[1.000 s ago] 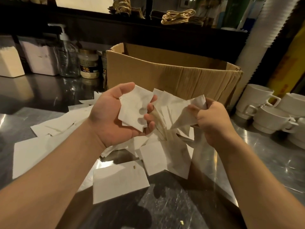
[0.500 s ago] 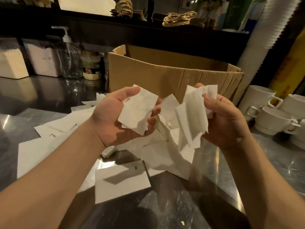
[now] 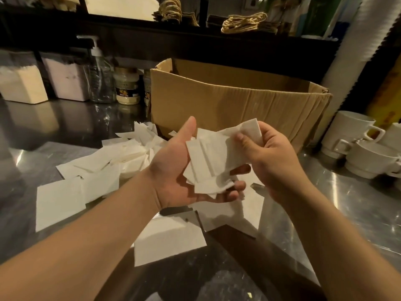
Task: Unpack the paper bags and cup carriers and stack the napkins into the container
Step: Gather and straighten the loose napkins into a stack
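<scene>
A bundle of white napkins lies across the palm of my left hand, whose fingers curl up under its lower edge. My right hand pinches the bundle's upper right corner between thumb and fingers. Both hands hover over the steel counter, just in front of an open cardboard box. Several loose napkins lie scattered on the counter to the left and below my hands. Two napkin containers stand at the back left, filled with white sheets.
A clear pump bottle and a jar stand left of the box. White cups are stacked at the right, with a tall sleeve of paper cups behind them. Paper bags with rope handles sit on the back shelf.
My right hand has brought its napkins over onto those in my left hand, so both now hold one bundle. The two hands have closed together.
</scene>
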A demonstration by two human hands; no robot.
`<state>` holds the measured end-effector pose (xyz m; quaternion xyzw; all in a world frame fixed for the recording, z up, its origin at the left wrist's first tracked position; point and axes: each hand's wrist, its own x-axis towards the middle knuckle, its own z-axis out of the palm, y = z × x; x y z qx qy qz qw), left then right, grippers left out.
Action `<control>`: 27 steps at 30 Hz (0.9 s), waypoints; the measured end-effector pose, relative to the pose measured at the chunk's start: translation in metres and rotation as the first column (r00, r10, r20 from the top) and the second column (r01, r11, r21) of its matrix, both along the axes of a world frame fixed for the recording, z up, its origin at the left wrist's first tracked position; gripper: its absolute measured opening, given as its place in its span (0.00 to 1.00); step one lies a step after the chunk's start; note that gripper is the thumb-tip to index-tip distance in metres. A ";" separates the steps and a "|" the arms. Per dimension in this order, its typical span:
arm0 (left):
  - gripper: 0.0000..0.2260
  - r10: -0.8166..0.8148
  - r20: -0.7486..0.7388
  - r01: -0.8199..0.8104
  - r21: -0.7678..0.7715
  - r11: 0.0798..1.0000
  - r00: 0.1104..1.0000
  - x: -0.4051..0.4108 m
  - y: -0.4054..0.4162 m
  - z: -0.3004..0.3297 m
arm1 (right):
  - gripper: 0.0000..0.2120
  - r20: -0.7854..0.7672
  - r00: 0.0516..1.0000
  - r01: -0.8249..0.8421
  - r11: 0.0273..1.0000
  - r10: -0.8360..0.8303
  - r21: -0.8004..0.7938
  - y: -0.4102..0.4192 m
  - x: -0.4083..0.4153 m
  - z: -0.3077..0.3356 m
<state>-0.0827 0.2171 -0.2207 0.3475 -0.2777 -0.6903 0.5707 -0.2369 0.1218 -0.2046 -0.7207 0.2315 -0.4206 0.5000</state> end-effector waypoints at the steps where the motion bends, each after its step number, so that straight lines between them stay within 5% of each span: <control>1: 0.39 -0.021 -0.015 0.021 -0.019 1.000 1.000 0.002 0.001 0.001 | 0.05 0.006 0.999 0.039 0.999 -0.039 -0.003 -0.001 0.001 0.000; 8: 0.31 0.000 -0.020 0.000 0.005 1.000 1.000 0.007 0.001 0.002 | 0.06 0.119 0.993 -0.028 0.970 -0.001 0.241 -0.007 -0.006 0.008; 12: 0.31 0.005 -0.004 -0.005 0.012 1.000 1.000 0.008 -0.001 -0.002 | 0.09 0.185 0.951 -0.294 0.910 0.248 0.292 -0.012 -0.020 0.017; 16: 0.33 -0.046 0.033 0.046 0.009 0.999 0.998 0.002 -0.002 -0.002 | 0.06 0.140 0.909 -0.414 0.893 0.393 0.177 -0.010 -0.027 0.024; 20: 0.30 -0.190 0.032 0.192 -0.077 0.978 0.981 -0.001 0.002 -0.002 | 0.05 -0.179 0.954 -0.267 0.954 0.241 -0.137 0.000 -0.014 0.010; 27: 0.31 -0.171 0.165 0.177 -0.017 0.984 0.971 -0.002 0.000 -0.005 | 0.08 -0.301 0.954 -0.096 0.958 0.010 -0.270 0.000 0.001 -0.002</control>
